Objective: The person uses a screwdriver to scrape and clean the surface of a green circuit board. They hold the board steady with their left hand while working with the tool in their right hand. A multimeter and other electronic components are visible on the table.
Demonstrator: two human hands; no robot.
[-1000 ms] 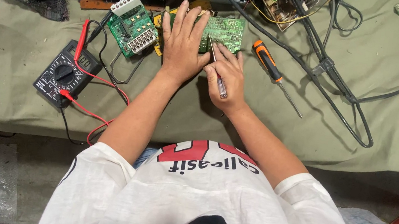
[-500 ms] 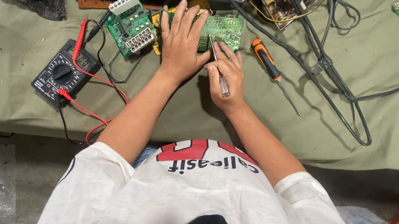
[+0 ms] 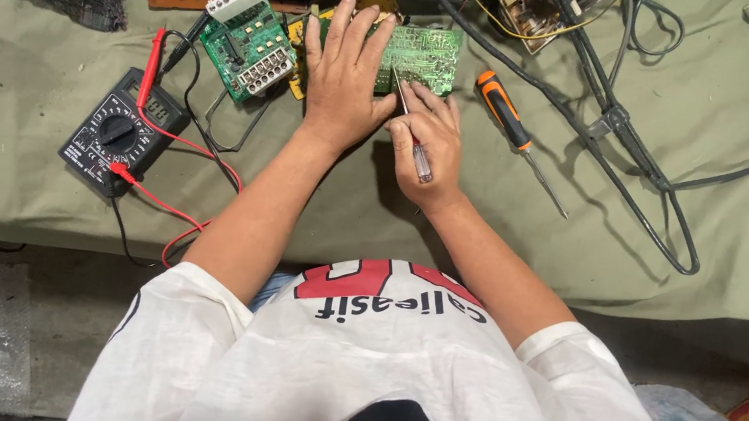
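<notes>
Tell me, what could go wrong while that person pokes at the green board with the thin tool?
The thin tool in the right hand could slip across the green circuit board and scratch it or jab the left hand pressing the board flat beside the tip. An elbow might also snag the multimeter by its red leads, which loop close to the left forearm.

Matt olive cloth (image 3: 685, 293) under glossy green circuit board (image 3: 426, 52).

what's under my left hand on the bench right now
Your left hand lies flat on a green circuit board, whose right part shows. A yellow part peeks out beside your hand. Whatever is directly beneath the palm is covered.
</notes>
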